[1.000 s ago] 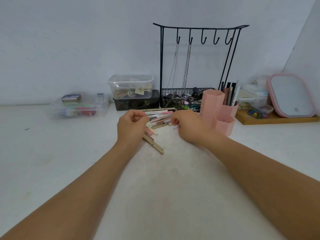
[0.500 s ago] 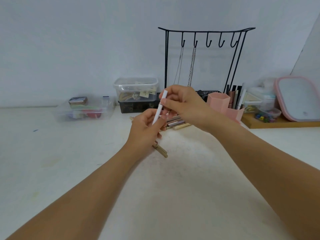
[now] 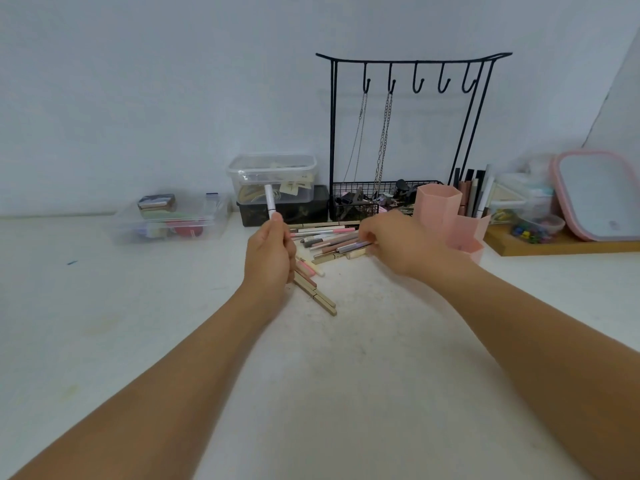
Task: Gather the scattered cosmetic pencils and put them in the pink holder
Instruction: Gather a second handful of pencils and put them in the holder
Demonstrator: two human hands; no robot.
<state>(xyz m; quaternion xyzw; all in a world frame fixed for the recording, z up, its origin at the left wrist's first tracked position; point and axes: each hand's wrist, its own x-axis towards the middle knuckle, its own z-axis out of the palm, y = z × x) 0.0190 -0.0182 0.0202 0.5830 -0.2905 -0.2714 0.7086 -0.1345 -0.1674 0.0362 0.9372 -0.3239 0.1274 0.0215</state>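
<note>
Holding a white pencil [image 3: 269,201] upright in a closed grip, the left hand [image 3: 268,256] collects, while the right hand [image 3: 398,242] curls onto the scattered pencils [image 3: 327,239] mid-table, apparently pinching one, beside the pink holder [image 3: 453,220] toward the table's back edge.

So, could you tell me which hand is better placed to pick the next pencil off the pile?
Probably the right hand: its fingers are already at the pile of pencils, beside the pink holder. The left hand is busy, gripping a white pencil upright.
</note>
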